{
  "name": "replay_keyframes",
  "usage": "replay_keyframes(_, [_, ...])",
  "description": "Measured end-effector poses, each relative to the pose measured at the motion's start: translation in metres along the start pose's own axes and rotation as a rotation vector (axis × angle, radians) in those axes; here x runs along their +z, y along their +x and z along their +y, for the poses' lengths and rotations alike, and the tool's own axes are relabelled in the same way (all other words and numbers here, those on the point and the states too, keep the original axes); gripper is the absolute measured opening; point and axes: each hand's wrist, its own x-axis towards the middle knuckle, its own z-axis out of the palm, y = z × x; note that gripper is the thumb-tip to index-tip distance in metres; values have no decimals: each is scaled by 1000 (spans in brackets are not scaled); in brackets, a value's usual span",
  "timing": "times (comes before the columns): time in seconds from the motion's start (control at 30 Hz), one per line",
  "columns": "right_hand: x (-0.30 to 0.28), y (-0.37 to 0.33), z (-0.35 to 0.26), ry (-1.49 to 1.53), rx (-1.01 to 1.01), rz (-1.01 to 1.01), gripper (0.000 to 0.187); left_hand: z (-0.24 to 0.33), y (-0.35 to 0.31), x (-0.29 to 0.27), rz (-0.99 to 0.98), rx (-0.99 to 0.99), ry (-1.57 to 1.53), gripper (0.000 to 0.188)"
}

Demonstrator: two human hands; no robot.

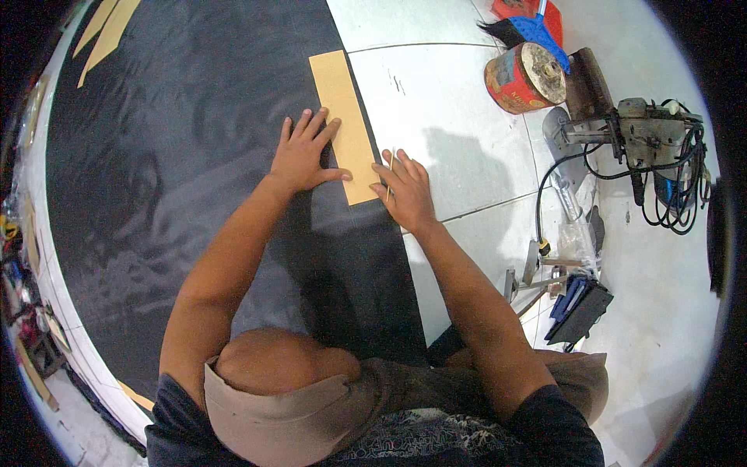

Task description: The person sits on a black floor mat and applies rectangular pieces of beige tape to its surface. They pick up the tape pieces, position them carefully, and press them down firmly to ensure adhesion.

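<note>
A large black sheet of smooth material (194, 101) lies spread on the floor. Along its right edge rests a long tan rectangular template (342, 101), probably of card. My left hand (303, 154) is open, its fingers spread on the black sheet, with fingertips and thumb on the template's left side. At the template's lower right side is my right hand (408, 191), closed on a thin pale stick (391, 175), its thumb and fingertips near the template's edge. Whether the stick is a pen or some other tool, I cannot tell.
More tan strips (113, 35) lie at the far left of the sheet. To the right stand a round red tin (513, 82), a blue broom head (541, 35) and a grey machine with coiled black cables (654, 136). A dark folder-like object (580, 311) lies nearer, on the right.
</note>
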Motion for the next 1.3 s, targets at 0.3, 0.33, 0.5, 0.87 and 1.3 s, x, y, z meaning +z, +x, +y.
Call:
replay_keyframes(0.3, [-1,-1,0,27,19,4,42,-1,1,-4,-46,-10,-10,122])
replay_keyframes(0.33, [-2,0,-1,29,21,-3,42,-1,1,-4,-48,-7,-14,122])
replay_keyframes(0.5, [-1,1,0,17,13,16,42,-4,1,-2,-23,13,-33,123])
replay_keyframes(0.87, [-2,2,-3,29,-30,84,41,-19,12,-2,52,16,-93,101])
replay_keyframes(1.3, [0,3,-4,29,-28,72,39,-63,66,-27,-100,-42,-41,107])
